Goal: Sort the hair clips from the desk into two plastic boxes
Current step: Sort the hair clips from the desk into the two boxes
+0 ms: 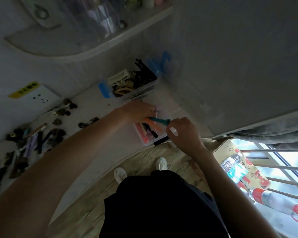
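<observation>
A teal hair clip [159, 120] hangs over the near plastic box [145, 140], which holds long clips in pink, black and orange. My left hand [138, 111] grips the clip's left end, fingers curled over the box. My right hand [182, 133] pinches its right end. The far plastic box [144, 87] with blue latches holds claw clips in cream, brown and black. Several hair clips [33, 140] lie scattered on the white desk at the left.
A white wall socket plate [38, 97] with a yellow label sits on the wall behind the desk. A shelf [86, 48] with clear containers hangs above. A cardboard crate of water bottles [239, 167] stands on the wood floor to the right, beside a barred window.
</observation>
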